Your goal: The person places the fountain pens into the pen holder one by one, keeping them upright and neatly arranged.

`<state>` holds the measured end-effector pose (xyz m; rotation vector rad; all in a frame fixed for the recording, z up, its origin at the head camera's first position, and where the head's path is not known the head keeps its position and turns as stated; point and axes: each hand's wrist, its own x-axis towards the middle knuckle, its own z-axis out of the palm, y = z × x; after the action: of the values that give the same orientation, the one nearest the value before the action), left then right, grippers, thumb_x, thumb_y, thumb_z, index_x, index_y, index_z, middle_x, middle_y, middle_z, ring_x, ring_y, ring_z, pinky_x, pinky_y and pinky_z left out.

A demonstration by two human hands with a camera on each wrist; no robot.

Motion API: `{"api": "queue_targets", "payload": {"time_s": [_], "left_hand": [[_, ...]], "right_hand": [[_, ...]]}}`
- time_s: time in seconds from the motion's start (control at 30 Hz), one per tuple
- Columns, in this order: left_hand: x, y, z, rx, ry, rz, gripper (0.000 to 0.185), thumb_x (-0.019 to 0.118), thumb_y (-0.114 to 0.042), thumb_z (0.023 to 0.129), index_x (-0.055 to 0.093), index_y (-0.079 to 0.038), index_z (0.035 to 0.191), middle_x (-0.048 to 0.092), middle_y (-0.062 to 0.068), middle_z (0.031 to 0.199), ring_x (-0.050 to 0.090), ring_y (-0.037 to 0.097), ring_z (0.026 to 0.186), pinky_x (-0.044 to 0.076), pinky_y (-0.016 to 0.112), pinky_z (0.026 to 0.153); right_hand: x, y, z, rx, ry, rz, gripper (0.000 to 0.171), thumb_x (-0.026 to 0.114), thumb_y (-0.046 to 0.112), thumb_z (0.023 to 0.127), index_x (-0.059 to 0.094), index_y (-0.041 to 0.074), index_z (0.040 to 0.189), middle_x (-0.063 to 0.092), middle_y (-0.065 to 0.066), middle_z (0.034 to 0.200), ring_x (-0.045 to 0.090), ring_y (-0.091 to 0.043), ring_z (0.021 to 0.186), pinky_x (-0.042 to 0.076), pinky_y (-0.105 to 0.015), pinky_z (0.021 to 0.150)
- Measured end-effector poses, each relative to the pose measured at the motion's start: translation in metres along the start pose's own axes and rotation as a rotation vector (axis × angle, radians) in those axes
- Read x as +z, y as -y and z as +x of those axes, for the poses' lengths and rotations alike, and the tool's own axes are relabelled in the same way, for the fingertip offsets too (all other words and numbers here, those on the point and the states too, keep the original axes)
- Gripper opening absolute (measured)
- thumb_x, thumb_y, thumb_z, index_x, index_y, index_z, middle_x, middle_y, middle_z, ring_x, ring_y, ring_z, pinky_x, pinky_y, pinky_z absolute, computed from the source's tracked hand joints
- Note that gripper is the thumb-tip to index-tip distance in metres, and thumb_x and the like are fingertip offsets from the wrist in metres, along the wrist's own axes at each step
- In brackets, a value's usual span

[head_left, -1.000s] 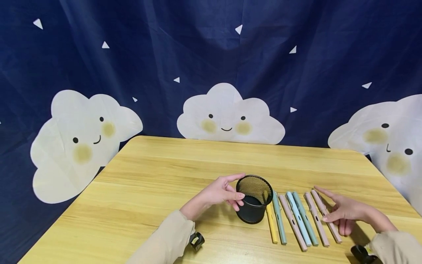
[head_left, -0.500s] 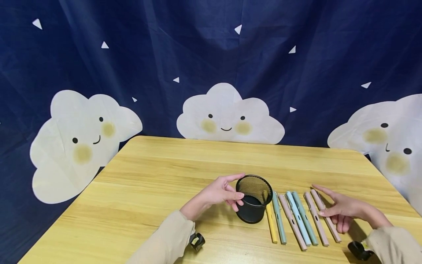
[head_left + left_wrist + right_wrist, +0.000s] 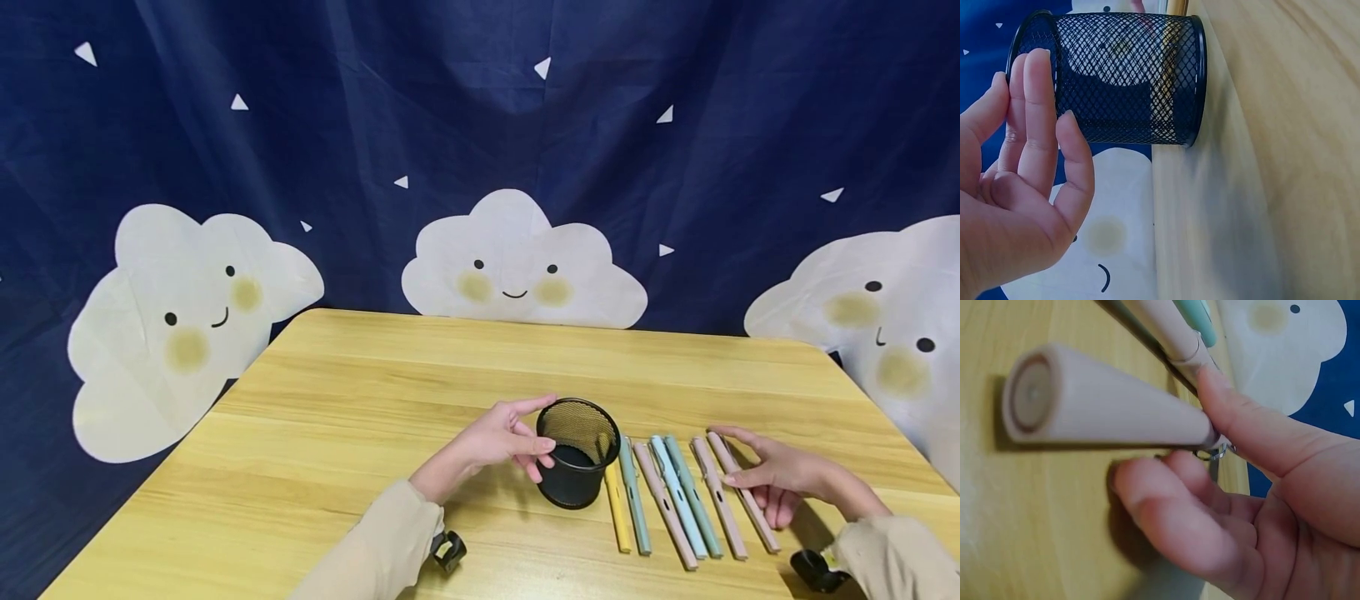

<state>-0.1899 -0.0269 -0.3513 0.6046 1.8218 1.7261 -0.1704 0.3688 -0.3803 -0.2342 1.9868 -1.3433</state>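
Head view: right hand [image 3: 780,479] has dropped onto the outermost pink pen [image 3: 742,492] since a second ago, thumb and fingers now pinching it; likely the start of a pick-up. Left hand [image 3: 498,442] has not moved, fingers relaxed and straight against the black mesh cup [image 3: 577,462], which stands on the surface [image 3: 337,433] just left of the pen row. Right wrist view is blurred; pen lift-off cannot be told.

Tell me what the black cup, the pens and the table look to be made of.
Pen cup: black metal wire mesh, probably; see-through lattice between solid rims. Rightmost pink pen: likely matte plastic; smooth pastel barrel, small metal clip visible at the right wrist view. Table: wood or wood-look laminate; light yellow grain streaks, slight sheen.
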Motion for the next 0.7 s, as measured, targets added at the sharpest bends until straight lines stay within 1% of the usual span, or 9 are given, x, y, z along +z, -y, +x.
{"api": "queue_targets", "payload": {"time_s": [0.17,0.23,0.4,0.5,0.7], "left_hand": [[0.0004,-0.0017,0.0,-0.008,0.001,0.011,0.063,0.058,0.001,0.085,0.027,-0.005,0.14,0.064,0.022,0.074,0.062,0.02,0.052,0.054,0.039,0.059],[0.0003,-0.0021,0.0003,-0.011,0.006,0.018,0.063,0.058,0.001,0.085,0.027,-0.006,0.14,0.064,0.022,0.075,0.062,0.02,0.052,0.053,0.041,0.059],[-0.0003,-0.0028,0.0007,-0.023,0.022,0.046,0.064,0.059,-0.003,0.085,0.027,-0.01,0.14,0.065,0.021,0.076,0.063,0.022,0.054,0.051,0.047,0.058],[-0.0009,-0.0026,0.0011,-0.032,0.027,0.048,0.065,0.06,-0.005,0.085,0.027,-0.012,0.141,0.065,0.02,0.077,0.063,0.023,0.055,0.052,0.046,0.056],[-0.0027,-0.0021,0.0027,-0.028,0.047,0.052,0.067,0.06,-0.006,0.085,0.023,-0.009,0.141,0.065,0.02,0.077,0.063,0.023,0.055,0.051,0.048,0.057]], "right_hand": [[0.0016,0.0011,0.0003,0.0,-0.04,-0.066,0.082,0.054,0.017,0.09,-0.011,-0.002,0.137,0.053,-0.009,0.052,0.056,-0.017,0.041,0.05,-0.039,0.041],[0.0019,0.0016,0.0006,0.0,-0.051,-0.084,0.082,0.055,0.018,0.09,-0.01,-0.002,0.137,0.053,-0.01,0.051,0.056,-0.018,0.04,0.05,-0.041,0.041],[0.0026,0.0027,0.0005,-0.002,-0.061,-0.1,0.082,0.055,0.018,0.089,-0.009,-0.004,0.137,0.053,-0.009,0.05,0.056,-0.018,0.04,0.05,-0.043,0.041],[0.0033,0.0034,-0.0003,-0.001,-0.073,-0.104,0.083,0.057,0.018,0.089,-0.008,-0.005,0.136,0.052,-0.008,0.05,0.056,-0.018,0.04,0.05,-0.043,0.042],[0.0043,0.0042,-0.0018,-0.008,-0.096,-0.123,0.082,0.058,0.017,0.087,-0.004,-0.006,0.135,0.053,-0.011,0.05,0.056,-0.019,0.04,0.05,-0.042,0.041]]}}
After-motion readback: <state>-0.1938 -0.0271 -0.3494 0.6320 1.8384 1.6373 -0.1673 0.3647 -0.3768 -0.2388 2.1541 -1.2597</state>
